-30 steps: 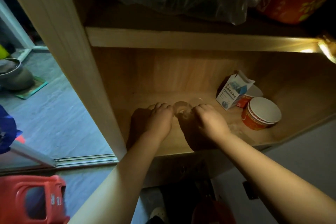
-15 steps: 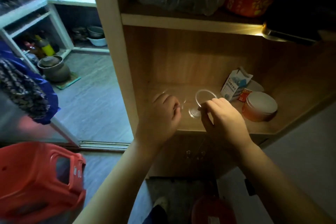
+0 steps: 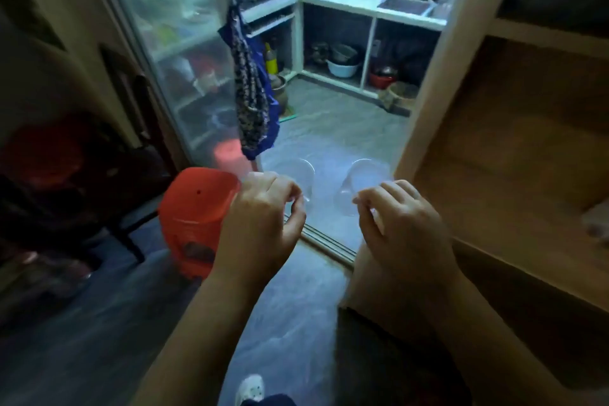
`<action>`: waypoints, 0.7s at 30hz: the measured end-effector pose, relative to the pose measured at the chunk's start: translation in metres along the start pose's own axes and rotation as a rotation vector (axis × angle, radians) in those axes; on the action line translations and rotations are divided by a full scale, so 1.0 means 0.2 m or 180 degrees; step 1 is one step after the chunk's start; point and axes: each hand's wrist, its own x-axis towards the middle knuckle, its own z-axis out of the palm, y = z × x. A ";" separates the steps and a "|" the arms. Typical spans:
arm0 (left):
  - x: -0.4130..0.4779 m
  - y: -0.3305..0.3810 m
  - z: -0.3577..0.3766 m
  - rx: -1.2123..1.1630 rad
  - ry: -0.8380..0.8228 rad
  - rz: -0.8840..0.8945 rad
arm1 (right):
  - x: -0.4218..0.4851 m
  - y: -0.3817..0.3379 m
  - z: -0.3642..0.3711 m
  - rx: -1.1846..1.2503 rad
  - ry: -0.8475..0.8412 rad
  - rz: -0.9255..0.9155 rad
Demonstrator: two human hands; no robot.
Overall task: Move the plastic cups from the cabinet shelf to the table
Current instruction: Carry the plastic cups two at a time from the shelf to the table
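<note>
I hold two clear plastic cups out in front of me, clear of the cabinet. My left hand pinches one clear cup by its side, mouth tilted away from me. In my right hand is the other clear cup, gripped the same way. Both cups hang in the air above the grey floor, in front of the doorway. The wooden cabinet shelf lies to my right, behind my right hand. No table is in view.
A red plastic stool stands on the floor just left of my left hand. A glass sliding door with a hanging blue patterned cloth is ahead left. Beyond the door track is a kitchen counter with pots beneath.
Both hands have lifted the cups off the shelf and drawn back from the cabinet. My view has swung left, from the shelf to the doorway and kitchen.
</note>
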 end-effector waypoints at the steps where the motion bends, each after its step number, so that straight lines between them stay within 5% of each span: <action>1: -0.01 -0.06 -0.06 0.0069 0.0088 -0.0065 | 0.05 -0.06 0.03 0.0029 -0.0014 -0.0102; 10: -0.12 -0.72 -0.62 0.0404 0.0666 -0.0512 | 0.43 -0.77 0.48 0.0417 -0.0195 -0.0750; 21: -0.55 -1.69 -1.50 0.1384 0.1161 -0.1639 | 0.74 -2.06 1.22 0.1410 -0.0656 -0.1712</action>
